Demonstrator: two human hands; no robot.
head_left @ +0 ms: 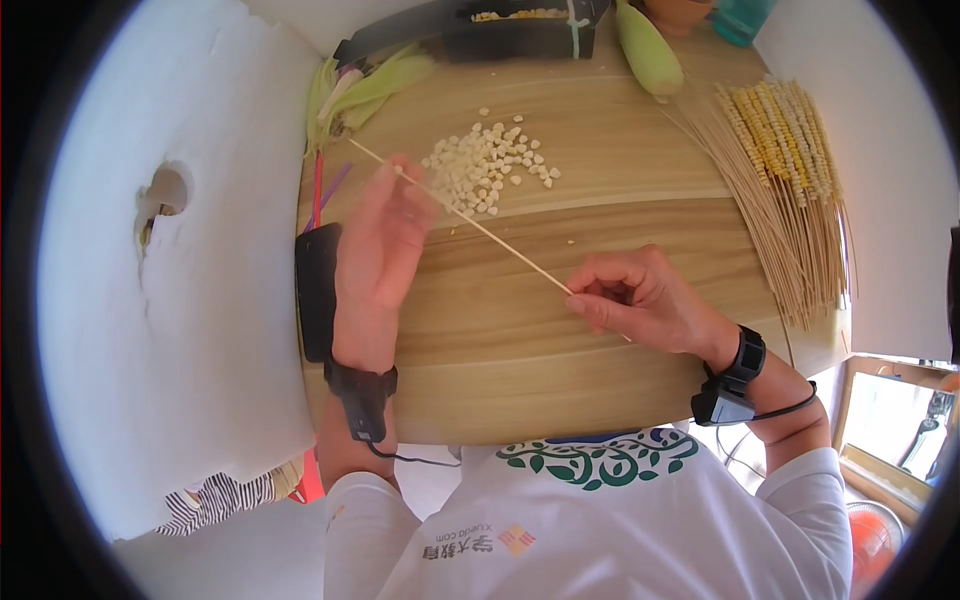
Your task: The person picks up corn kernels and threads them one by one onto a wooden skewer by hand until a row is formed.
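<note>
A thin wooden skewer (500, 245) slants across the middle of the table, and my right hand (645, 300) is closed on its lower part between thumb and fingers. My left hand (385, 240) is raised beside the skewer's upper part. Its fingers are smeared by motion, so their grip cannot be made out. A small pale corn kernel (399, 170) shows on the skewer at the left fingertips. Just right of that hand lies a loose pile of pale corn kernels (485, 165) on the wooden table (560, 380).
Finished skewers of corn kernels (780, 130) lie at the right with bare sticks (745, 210) beside them. A corn cob (650, 50) and a black tray (520, 40) stand at the back. Husks (370, 90) and a black box-like object (318, 290) line the left.
</note>
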